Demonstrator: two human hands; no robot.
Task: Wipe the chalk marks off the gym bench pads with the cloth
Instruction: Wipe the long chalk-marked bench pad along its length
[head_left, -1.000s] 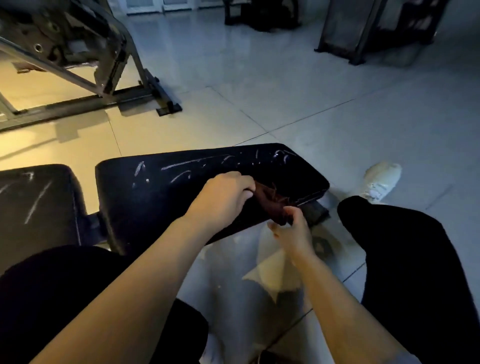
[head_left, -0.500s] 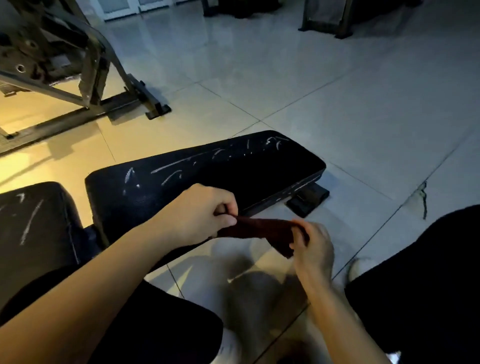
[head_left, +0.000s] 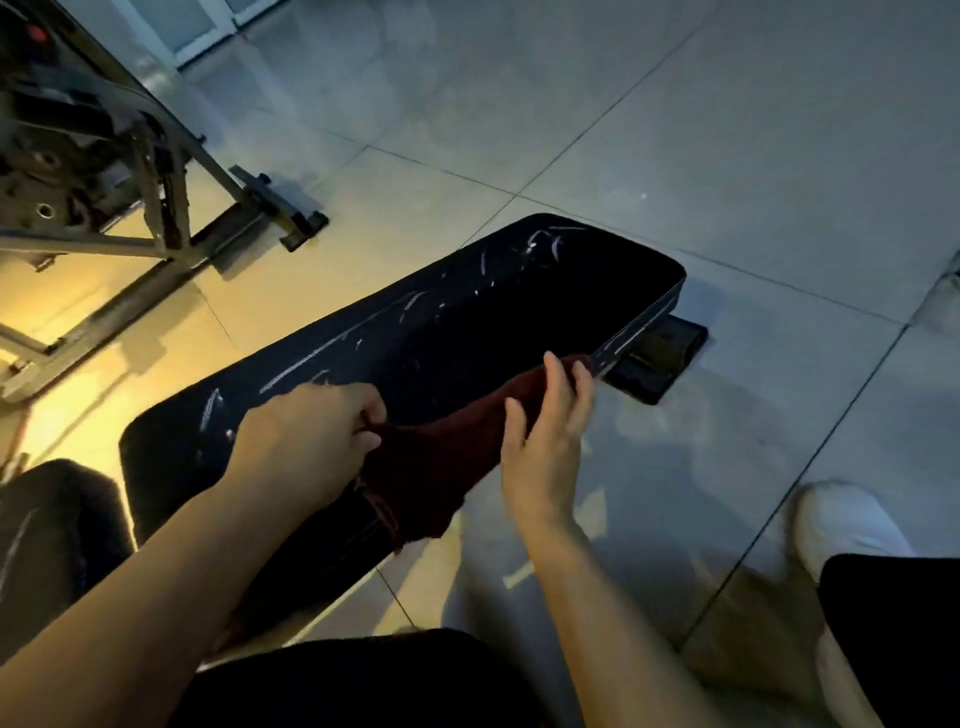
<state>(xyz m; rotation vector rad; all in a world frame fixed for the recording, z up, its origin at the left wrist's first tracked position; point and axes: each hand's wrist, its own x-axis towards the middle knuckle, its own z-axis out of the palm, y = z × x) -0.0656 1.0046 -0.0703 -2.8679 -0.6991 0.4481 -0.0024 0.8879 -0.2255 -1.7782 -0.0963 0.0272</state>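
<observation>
Bare forearms (head_left: 156, 597), black trousers (head_left: 898, 634), white shoe (head_left: 841, 519)

This is a gym. A black padded bench (head_left: 467, 332) streaked with chalk stands on a pale tiled floor (head_left: 727, 156), and a steel machine frame (head_left: 156, 208) sits at ten o'clock.
</observation>
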